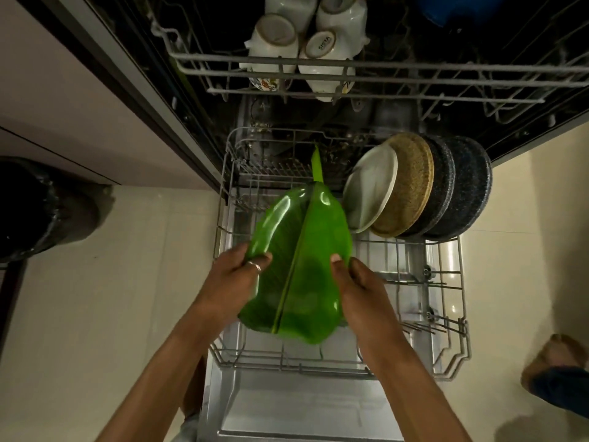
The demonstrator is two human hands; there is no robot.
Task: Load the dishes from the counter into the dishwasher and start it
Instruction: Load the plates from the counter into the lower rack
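A translucent green leaf-shaped platter hangs over the pulled-out lower rack of the open dishwasher. My left hand grips its left edge and my right hand grips its right edge. The platter's stem points toward the back of the rack. At the rack's back right stand a white plate, a woven tan plate and two dark speckled plates, all on edge. The upper rack holds several white mugs upside down.
The open dishwasher door lies below the lower rack. A dark round bin stands on the pale tiled floor at left. A cabinet front runs along the upper left. My foot shows at the right edge.
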